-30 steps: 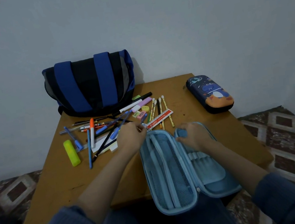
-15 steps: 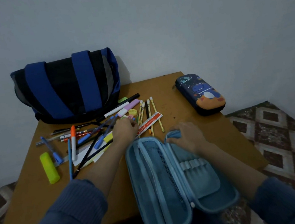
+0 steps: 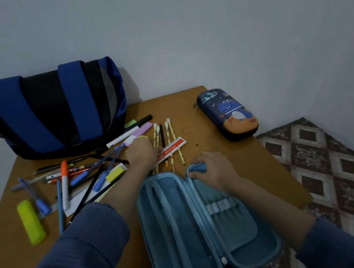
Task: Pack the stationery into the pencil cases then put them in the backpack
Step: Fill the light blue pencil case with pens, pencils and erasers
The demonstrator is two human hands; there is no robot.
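A light blue pencil case lies open at the table's near edge, both halves empty. My right hand grips its far rim at the middle flap. My left hand rests palm down on the stationery heap, covering the left end of a red ruler beside several yellow pencils; its fingers are hidden. Pens and markers lie scattered to the left. A closed dark blue dinosaur pencil case sits at the far right. The blue and black backpack stands at the back left.
A yellow highlighter and an orange-capped marker lie near the left edge of the wooden table. A grey wall runs close behind. Patterned floor tiles show to the right of the table.
My left hand has slid farther from me across the heap, onto the ruler's end by the pencils. My right hand has stayed on the blue case's rim. The view has shifted.
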